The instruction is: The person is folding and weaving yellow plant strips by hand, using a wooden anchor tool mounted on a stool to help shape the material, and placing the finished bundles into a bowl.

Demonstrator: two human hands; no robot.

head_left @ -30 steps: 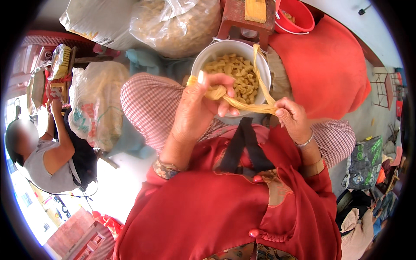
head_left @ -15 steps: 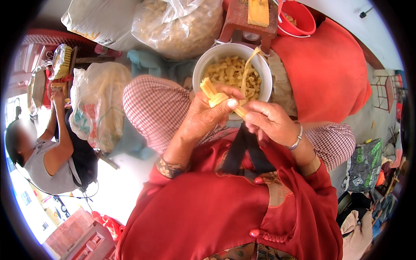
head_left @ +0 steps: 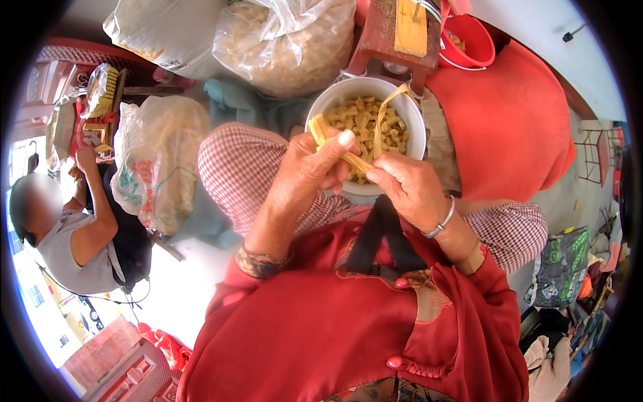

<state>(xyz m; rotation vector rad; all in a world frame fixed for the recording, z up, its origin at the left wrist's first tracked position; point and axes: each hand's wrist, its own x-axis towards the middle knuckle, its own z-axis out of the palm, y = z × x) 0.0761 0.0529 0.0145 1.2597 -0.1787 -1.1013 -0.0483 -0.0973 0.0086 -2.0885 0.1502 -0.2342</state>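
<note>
My left hand (head_left: 308, 164) is closed on a folded bundle of yellow strips (head_left: 353, 161), its thumb lying over it and the frayed top end sticking up. The fingers of my right hand (head_left: 402, 184) pinch the lower end of the same bundle. Both hands are over the front part of a white tub (head_left: 418, 127) half covered by them, which holds several short yellowish knotted pieces (head_left: 358, 115). A long loose strip (head_left: 382, 117) runs from the tub's back rim down toward my right hand.
Behind the tub stand a red stool (head_left: 375, 47) and red bucket (head_left: 469, 40). Bulging plastic bags (head_left: 281, 53) are at back left, another bag (head_left: 154, 167) at left. Red cloth (head_left: 499, 134) lies right. A co-worker (head_left: 84, 248) sits at far left, hands raised to a wooden rack (head_left: 94, 130).
The stretched strip between my hands has become a short folded bundle. My right hand has moved left and lower, closer to my left. The view has shifted slightly, with the tub appearing lower.
</note>
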